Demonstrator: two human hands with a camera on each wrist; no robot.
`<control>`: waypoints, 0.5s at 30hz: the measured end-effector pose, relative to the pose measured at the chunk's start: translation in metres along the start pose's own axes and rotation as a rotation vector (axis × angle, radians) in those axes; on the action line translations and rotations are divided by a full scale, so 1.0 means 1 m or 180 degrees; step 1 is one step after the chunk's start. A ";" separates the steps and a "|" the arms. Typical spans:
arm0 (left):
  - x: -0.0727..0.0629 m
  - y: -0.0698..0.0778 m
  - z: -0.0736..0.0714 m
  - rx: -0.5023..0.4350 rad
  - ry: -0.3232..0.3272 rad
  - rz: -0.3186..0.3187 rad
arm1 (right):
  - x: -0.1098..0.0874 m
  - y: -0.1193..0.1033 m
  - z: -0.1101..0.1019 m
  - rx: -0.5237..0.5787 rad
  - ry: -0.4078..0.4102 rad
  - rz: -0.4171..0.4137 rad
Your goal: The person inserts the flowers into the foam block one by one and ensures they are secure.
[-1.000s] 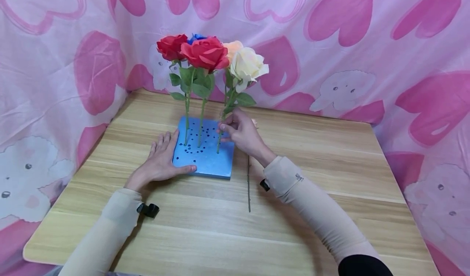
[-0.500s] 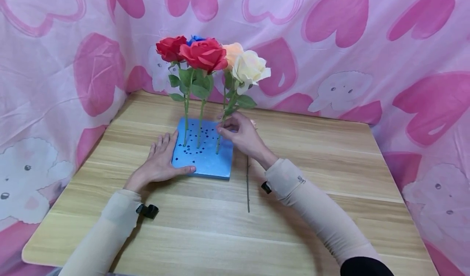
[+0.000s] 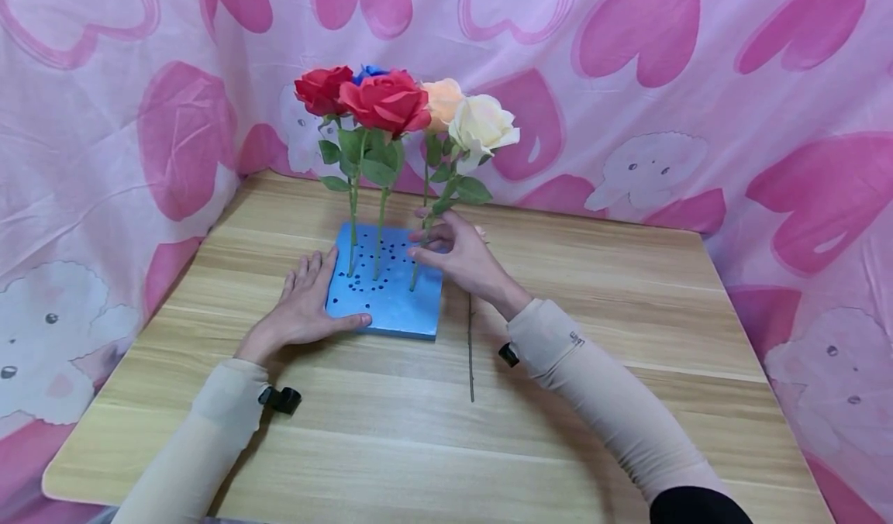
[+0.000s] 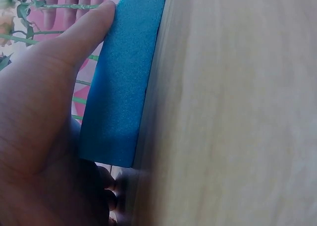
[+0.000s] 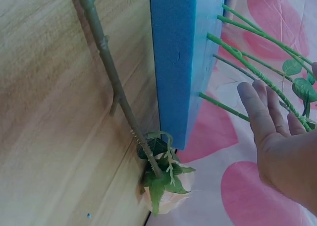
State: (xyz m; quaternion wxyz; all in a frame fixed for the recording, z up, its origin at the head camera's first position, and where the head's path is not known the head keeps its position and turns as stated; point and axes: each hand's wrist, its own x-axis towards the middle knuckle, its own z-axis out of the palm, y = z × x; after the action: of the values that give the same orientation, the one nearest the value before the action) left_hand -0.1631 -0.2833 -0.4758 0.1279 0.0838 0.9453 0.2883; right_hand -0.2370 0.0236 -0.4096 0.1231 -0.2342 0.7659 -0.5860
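My left hand (image 3: 307,303) braces a blue foam block (image 3: 405,316), straight thumb over its near corner and fingers along its left side. The block's top is dotted with holes. At its right, my right hand (image 3: 469,259) is beside the stem of a cream-white rose (image 3: 483,125), with loosened, fairly straight fingers around the stem but not visibly pinching it. That rose stands in the block and leans right. Also upright there are a front red rose (image 3: 387,101), another red rose (image 3: 322,90), a blue rose (image 3: 370,71) and a peach rose (image 3: 443,104).
A pale pink rose (image 5: 171,194) lies on the wooden table (image 3: 349,446), its bare brown stem (image 3: 470,353) pointing toward me, right of the block. A pink heart-patterned cloth (image 3: 649,28) hangs behind and on both sides.
The cream-white rose has tilted further right. My right hand's fingers have loosened from the stem and spread a little. My left hand has kept its place on the block.
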 end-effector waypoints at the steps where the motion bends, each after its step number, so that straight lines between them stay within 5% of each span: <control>1: 0.000 0.000 0.000 0.0005 -0.0002 -0.0001 | 0.000 0.000 0.000 0.0010 -0.0005 0.0016; 15: 0.001 -0.001 0.000 0.0025 -0.0016 -0.0007 | -0.002 0.002 -0.005 0.0173 -0.0025 0.0260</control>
State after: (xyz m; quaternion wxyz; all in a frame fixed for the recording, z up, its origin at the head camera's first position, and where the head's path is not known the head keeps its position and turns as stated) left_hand -0.1638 -0.2838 -0.4765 0.1303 0.0840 0.9462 0.2842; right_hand -0.2375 0.0290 -0.4106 0.1562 -0.2016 0.7582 -0.6001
